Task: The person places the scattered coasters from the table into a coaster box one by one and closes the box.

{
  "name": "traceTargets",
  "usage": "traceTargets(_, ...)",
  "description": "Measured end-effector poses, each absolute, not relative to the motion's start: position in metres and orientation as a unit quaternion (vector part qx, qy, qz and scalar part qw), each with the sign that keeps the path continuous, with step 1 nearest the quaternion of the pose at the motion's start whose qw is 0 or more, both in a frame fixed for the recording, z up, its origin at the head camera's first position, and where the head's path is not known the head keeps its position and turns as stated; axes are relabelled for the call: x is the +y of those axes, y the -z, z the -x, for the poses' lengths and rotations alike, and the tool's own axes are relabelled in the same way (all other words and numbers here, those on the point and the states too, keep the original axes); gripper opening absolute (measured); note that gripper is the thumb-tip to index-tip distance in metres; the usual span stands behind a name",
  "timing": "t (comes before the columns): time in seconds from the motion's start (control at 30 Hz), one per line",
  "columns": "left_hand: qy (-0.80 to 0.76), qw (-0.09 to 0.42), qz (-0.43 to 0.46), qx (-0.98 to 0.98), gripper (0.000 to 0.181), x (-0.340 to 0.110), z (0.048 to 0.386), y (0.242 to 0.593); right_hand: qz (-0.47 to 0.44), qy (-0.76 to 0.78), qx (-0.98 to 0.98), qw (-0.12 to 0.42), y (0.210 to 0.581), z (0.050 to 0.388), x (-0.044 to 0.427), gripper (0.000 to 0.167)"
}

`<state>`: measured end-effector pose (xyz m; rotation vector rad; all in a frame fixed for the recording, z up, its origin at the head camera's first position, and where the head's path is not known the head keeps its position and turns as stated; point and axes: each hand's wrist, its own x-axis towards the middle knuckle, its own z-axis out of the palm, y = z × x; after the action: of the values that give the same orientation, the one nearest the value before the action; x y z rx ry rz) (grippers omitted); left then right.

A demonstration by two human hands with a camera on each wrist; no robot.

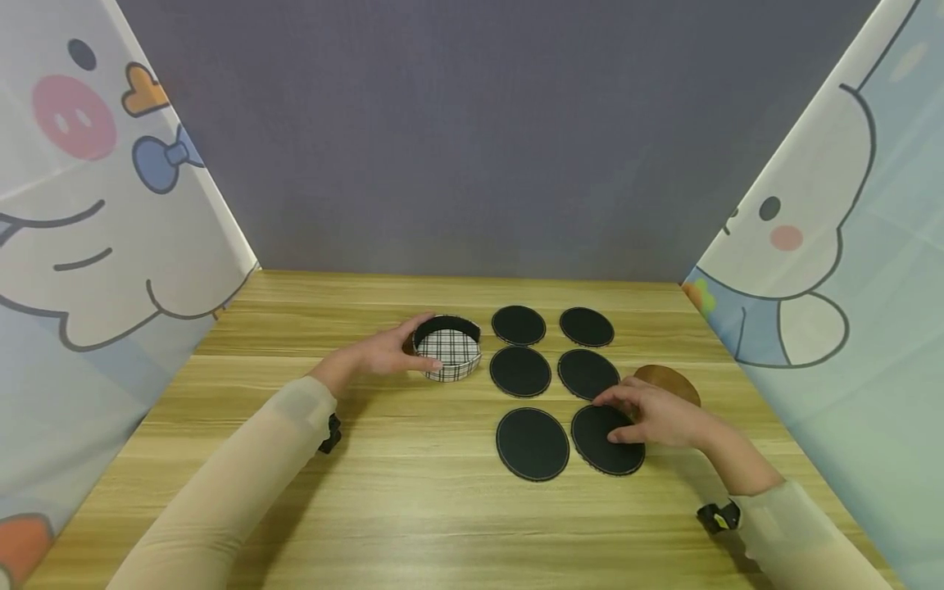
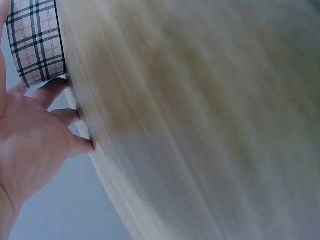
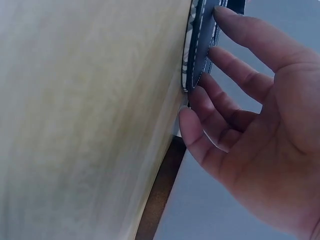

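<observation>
My left hand [image 1: 383, 351] grips the left side of a round plaid box [image 1: 453, 347], thumb at the front rim and fingers behind. The box has a dark inner wall. In the left wrist view, the left hand [image 2: 35, 135] is beside the plaid wall of the box [image 2: 37, 45]. The right hand [image 1: 660, 416] is over the lower-right black disc [image 1: 601, 459], its fingertips at the upper edge and thumb over the surface. In the right wrist view, slightly bent fingers of the right hand [image 3: 270, 100] touch the stitched disc [image 3: 202, 45].
Several other black discs stand in two columns right of the box, including a top-left one [image 1: 519, 325] and a bottom-left one [image 1: 533, 444]. A brown round object [image 1: 667, 382] lies partly behind the right hand. A grey wall [image 1: 472, 147] rises behind the wooden table [image 1: 398, 508].
</observation>
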<state>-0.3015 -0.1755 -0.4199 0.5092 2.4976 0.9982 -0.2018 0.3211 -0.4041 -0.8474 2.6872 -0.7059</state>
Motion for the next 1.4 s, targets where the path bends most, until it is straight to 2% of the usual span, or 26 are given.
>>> traceTargets(0.2, -0.355, 0.199, -0.183, 0.895, 0.122, -0.175, 0.301, 0.419, 0.296, 0.219, 0.924, 0.105, 0.405, 0.202, 0.321, 0.048)
traceTargets(0.7, -0.361, 0.199, -0.190, 0.891, 0.119, -0.175, 0.302, 0.421, 0.279, 0.215, 0.929, 0.113, 0.407, 0.196, 0.324, 0.050)
traceTargets(1.0, -0.363, 0.202, -0.192, 0.889, 0.120, -0.175, 0.302, 0.421, 0.381, 0.206, 0.896, 0.094, 0.407, 0.186, 0.326, 0.050)
traceTargets(1.27, -0.356, 0.201, -0.191, 0.892, 0.120, -0.174, 0.301, 0.419, 0.363, 0.203, 0.900, 0.128, 0.409, 0.179, 0.325, 0.077)
traceTargets(1.4, -0.357, 0.200, -0.189, 0.893, 0.120, -0.174, 0.301, 0.419, 0.359, 0.193, 0.904, 0.131, 0.410, 0.177, 0.325, 0.083)
